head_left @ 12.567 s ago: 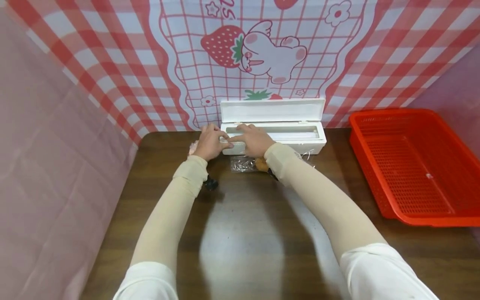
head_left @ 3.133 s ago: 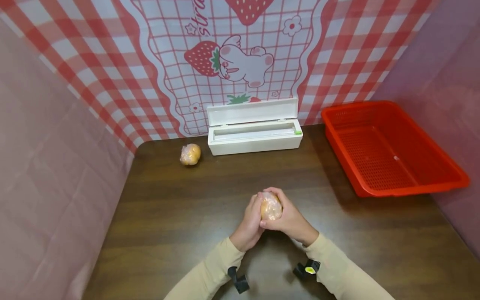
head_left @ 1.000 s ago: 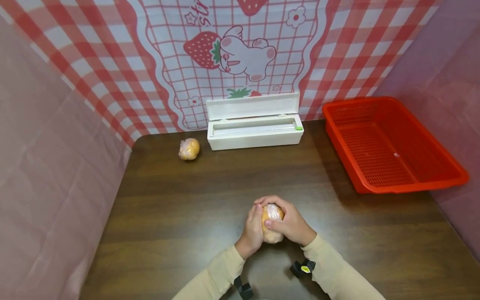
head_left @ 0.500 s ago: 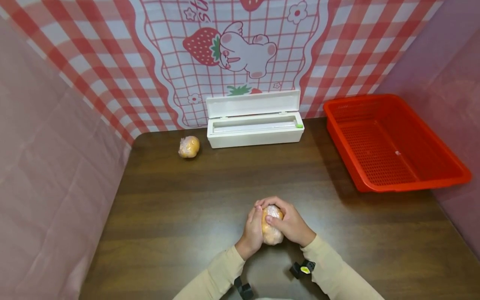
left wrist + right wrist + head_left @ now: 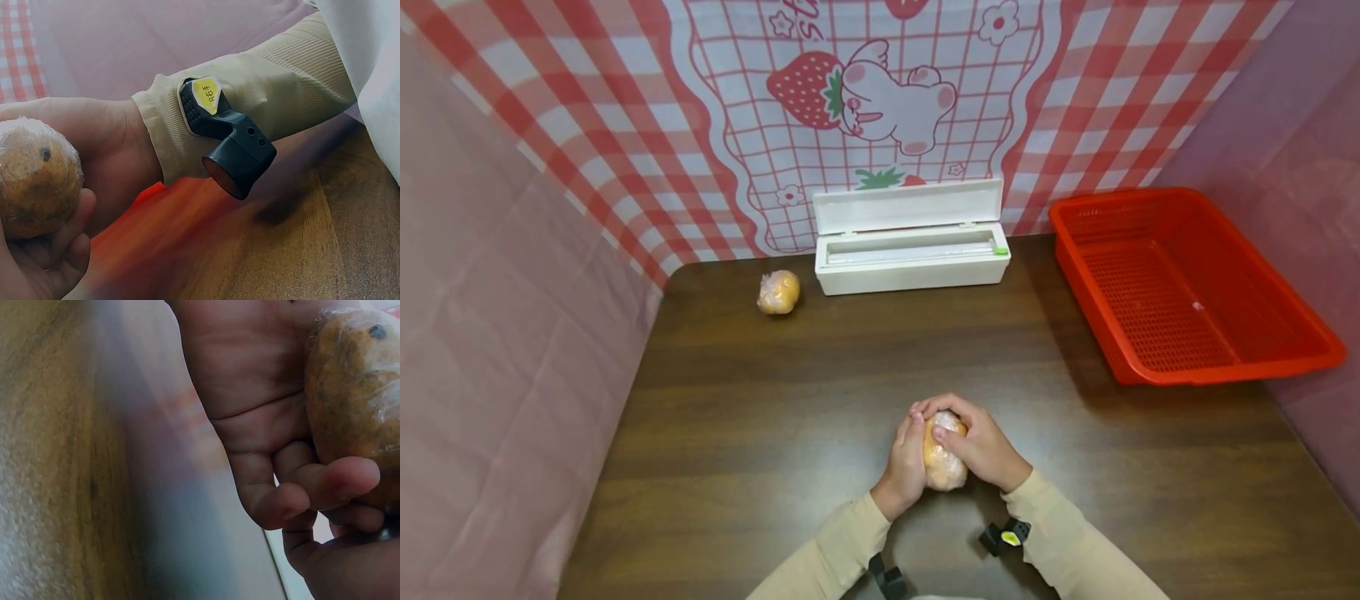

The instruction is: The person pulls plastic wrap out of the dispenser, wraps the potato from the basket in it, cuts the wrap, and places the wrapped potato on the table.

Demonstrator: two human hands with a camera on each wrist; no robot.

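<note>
Close to the front of the table, a yellow-brown fruit (image 5: 945,462) wrapped in cling film is cupped between both hands; its exact kind is unclear. The left hand (image 5: 905,467) grips its left side. From the right, the right hand (image 5: 988,450) curls round it, thumb lying on the wrapped top and fingers over the far end. In the left wrist view the film clings to the fruit (image 5: 40,178), and a dark spot shows through. Speckled brown skin shows on the fruit (image 5: 356,394) in the right wrist view. Its underside is hidden.
A second film-wrapped yellow fruit (image 5: 778,292) sits at the back left. Beside it a white cling film dispenser (image 5: 913,275) stands with its lid up and a green slider at its right end. A red plastic basket (image 5: 1120,333) stands at the right.
Earlier both hands were at the dispenser; since then they have come toward the front with the wrapped fruit. The fruit has turned and come slightly nearer. Over the last second the hands hold almost still.
</note>
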